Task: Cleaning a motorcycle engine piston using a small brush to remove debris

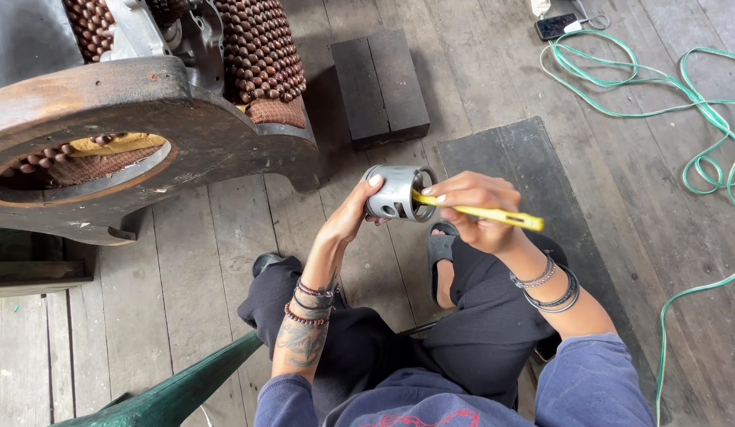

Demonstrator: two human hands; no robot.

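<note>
Head view: metal piston (pixel 393 192) between left hand (pixel 353 212) and right hand (pixel 472 207).

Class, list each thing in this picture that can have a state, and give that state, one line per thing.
Metal piston: held off the floor, lying sideways, open end toward the right hand.
Yellow tool: gripped, tip inside the piston.
Left hand: closed on the piston.
Right hand: closed on the tool.
Green cord: loose on the floor.
Phone: lying flat, cable attached.

Beneath me ran a grey plank floor (pixel 225 261). On it lay a dark wooden block (pixel 379 85), a flat dark board (pixel 510 162), a looping green cord (pixel 700 119) and a phone (pixel 555 25).
</note>
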